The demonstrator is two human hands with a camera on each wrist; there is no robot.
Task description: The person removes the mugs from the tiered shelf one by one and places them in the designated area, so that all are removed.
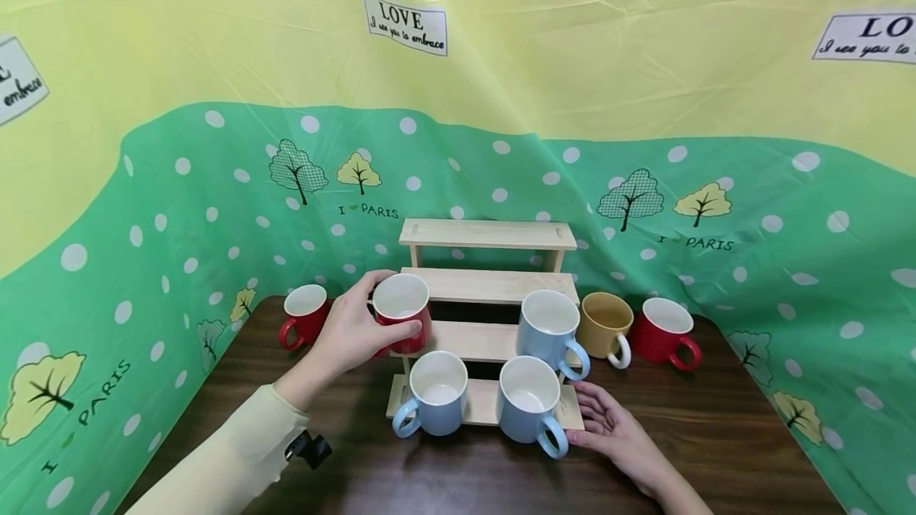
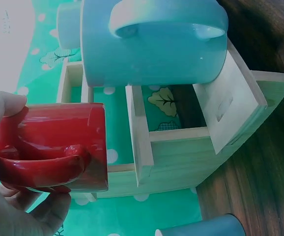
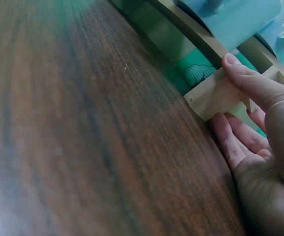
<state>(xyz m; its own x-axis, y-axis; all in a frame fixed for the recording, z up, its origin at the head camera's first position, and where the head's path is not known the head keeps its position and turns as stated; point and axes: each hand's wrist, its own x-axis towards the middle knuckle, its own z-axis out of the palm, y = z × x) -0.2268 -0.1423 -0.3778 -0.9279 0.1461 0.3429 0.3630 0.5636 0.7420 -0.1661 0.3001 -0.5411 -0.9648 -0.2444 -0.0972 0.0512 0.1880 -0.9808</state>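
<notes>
A red mug [image 1: 424, 318] with a white inside is gripped by my left hand [image 1: 351, 331], thumb across its near side, at the left of the second step of a wooden stepped rack [image 1: 475, 340]. In the left wrist view that red mug [image 2: 58, 132] overlaps the rack's side, its handle towards the fingers. My right hand [image 1: 617, 431] holds the rack's lower right corner between thumb and fingers. Two light blue mugs, one left [image 1: 438, 413] and one right [image 1: 524, 413], stand on the lowest step. A third light blue mug [image 1: 538, 332] stands on the second step at the right.
Right of the rack, a tan mug [image 1: 597, 336] with a white handle and another red mug [image 1: 653, 336] stand on the dark wooden table [image 1: 687, 404]. One more red mug [image 1: 304, 320] is at the left. A patterned cloth [image 1: 487, 118] hangs behind and at both sides.
</notes>
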